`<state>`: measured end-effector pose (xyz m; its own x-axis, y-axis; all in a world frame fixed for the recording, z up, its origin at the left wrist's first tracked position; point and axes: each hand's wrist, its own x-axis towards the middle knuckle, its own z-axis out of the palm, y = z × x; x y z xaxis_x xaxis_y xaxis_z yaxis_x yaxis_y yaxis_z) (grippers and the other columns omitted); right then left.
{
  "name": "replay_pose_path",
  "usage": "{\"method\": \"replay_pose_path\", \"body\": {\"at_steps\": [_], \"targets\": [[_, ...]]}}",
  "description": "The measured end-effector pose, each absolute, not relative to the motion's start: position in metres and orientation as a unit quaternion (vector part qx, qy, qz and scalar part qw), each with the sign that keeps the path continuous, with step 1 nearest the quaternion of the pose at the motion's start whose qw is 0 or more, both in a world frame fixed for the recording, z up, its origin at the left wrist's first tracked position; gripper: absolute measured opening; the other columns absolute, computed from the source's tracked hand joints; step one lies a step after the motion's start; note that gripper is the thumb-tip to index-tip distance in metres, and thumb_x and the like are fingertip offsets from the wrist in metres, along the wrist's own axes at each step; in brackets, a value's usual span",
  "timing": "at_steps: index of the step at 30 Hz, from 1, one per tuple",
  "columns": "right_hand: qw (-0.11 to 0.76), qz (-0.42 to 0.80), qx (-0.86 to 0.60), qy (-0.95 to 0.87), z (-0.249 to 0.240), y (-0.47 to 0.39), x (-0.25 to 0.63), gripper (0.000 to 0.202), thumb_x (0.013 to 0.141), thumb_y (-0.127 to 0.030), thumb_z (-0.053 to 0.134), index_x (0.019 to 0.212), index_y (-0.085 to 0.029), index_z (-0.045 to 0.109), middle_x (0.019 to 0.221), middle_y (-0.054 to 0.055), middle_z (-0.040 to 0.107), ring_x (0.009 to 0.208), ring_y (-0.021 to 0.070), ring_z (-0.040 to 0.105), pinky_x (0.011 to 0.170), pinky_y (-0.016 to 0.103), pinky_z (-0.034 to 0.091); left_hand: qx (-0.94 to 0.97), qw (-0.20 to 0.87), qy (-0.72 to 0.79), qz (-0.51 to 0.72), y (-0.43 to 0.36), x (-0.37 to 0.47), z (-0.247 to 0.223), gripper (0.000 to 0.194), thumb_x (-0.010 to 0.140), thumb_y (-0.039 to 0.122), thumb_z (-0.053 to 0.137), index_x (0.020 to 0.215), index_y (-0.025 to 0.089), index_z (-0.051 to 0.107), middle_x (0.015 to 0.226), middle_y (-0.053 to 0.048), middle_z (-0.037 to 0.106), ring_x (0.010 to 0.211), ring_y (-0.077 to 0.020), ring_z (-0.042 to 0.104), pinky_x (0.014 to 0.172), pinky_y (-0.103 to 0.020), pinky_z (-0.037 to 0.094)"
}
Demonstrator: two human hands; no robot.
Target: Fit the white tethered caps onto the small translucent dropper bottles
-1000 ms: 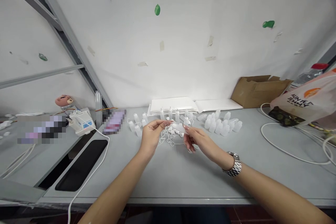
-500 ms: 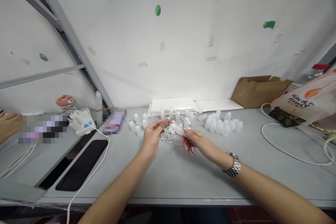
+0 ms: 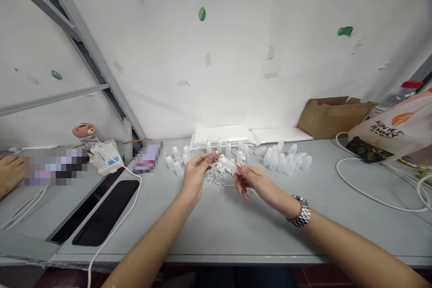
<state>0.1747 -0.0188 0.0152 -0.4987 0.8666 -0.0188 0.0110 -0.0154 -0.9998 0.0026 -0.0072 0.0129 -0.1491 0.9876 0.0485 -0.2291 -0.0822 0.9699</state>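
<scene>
My right hand [image 3: 251, 180] pinches a small translucent squeeze bottle [image 3: 230, 165], tilted with its mouth end toward the left. My left hand [image 3: 195, 177] is closed at the fingertips on a small white ring cap [image 3: 217, 159], close to the bottle's mouth. The fingertips partly hide the cap. Beneath both hands lies a pile of white ring caps [image 3: 221, 181] with loops. Left of the pile stand several bottles with needle tips [image 3: 177, 168], and others like them stand behind it. To the right, several plain bottles [image 3: 288, 165] are clustered, some lying down.
White sheets [image 3: 222, 134] lie against the wall. A cardboard box [image 3: 334, 119], a plastic bag [image 3: 394, 130] and a looping white cable [image 3: 374, 207] occupy the right. At left are a black tray-like pad [image 3: 106, 211], a phone [image 3: 147, 156], a power strip [image 3: 106, 158] and another person's hand [image 3: 11, 173].
Both hands stay almost in place. The bottle and the ring cap have shifted slightly relative to each other, and the ring shows more clearly at my left fingertips.
</scene>
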Motion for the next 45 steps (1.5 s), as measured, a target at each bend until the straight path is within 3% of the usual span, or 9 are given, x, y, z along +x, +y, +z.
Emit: {"method": "replay_pose_path", "body": {"at_steps": [8, 12, 23, 29, 38, 45], "targets": [[0.343, 0.610, -0.368, -0.612, 0.011, -0.018, 0.175, 0.046, 0.083, -0.057, 0.038, 0.067, -0.016, 0.052, 0.052, -0.001, 0.050, 0.044, 0.0093, 0.045, 0.047, 0.024, 0.038, 0.370, 0.585, 0.424, 0.584, -0.005, 0.003, 0.009, 0.021, 0.061, 0.033, 0.073, 0.074, 0.017, 0.072, 0.091, -0.007, 0.070, 0.087, -0.0160, 0.059, 0.077, -0.025, 0.038], [0.342, 0.617, -0.365, -0.608, 0.010, -0.016, 0.175, 0.046, 0.082, -0.057, 0.039, 0.067, -0.016, 0.054, 0.053, -0.001, 0.051, 0.044, 0.0097, 0.046, 0.047, 0.025, 0.038, 0.372, 0.588, 0.417, 0.585, -0.004, 0.002, 0.007, 0.019, 0.063, 0.032, 0.072, 0.074, 0.017, 0.071, 0.091, -0.006, 0.070, 0.088, -0.0154, 0.058, 0.078, -0.024, 0.038], [0.322, 0.632, -0.336, -0.619, 0.020, -0.019, 0.173, 0.030, 0.077, -0.046, 0.056, 0.082, -0.017, 0.056, 0.077, 0.002, 0.062, 0.055, 0.0100, 0.057, 0.059, 0.027, 0.044, 0.426, 0.548, 0.421, 0.585, -0.006, 0.003, 0.014, 0.021, 0.069, 0.034, 0.066, 0.081, 0.018, 0.069, 0.098, -0.007, 0.068, 0.095, -0.0178, 0.057, 0.077, -0.025, 0.037], [0.344, 0.654, -0.341, -0.581, 0.019, -0.017, 0.175, 0.029, 0.075, -0.044, 0.060, 0.083, -0.017, 0.055, 0.087, 0.006, 0.064, 0.066, 0.0132, 0.061, 0.069, 0.031, 0.046, 0.286, 0.585, 0.442, 0.617, 0.003, -0.004, 0.009, 0.021, 0.067, 0.031, 0.065, 0.083, 0.017, 0.066, 0.089, -0.006, 0.067, 0.078, -0.0122, 0.060, 0.068, -0.021, 0.039], [0.385, 0.515, -0.419, -0.641, 0.022, -0.021, 0.175, 0.023, 0.071, -0.042, 0.063, 0.075, -0.019, 0.065, 0.080, 0.001, 0.055, 0.074, 0.0145, 0.051, 0.067, 0.028, 0.040, 0.258, 0.631, 0.459, 0.570, 0.005, -0.001, 0.003, 0.020, 0.066, 0.025, 0.064, 0.084, 0.016, 0.067, 0.081, -0.005, 0.065, 0.070, -0.0098, 0.059, 0.064, -0.020, 0.040], [0.431, 0.507, -0.428, -0.612, 0.018, -0.019, 0.177, 0.027, 0.072, -0.045, 0.060, 0.079, -0.019, 0.063, 0.078, 0.002, 0.055, 0.069, 0.0146, 0.047, 0.062, 0.028, 0.038, 0.292, 0.643, 0.472, 0.527, 0.000, 0.002, 0.004, 0.020, 0.066, 0.021, 0.064, 0.084, 0.015, 0.064, 0.075, -0.005, 0.065, 0.068, -0.0116, 0.060, 0.066, -0.023, 0.042]]}}
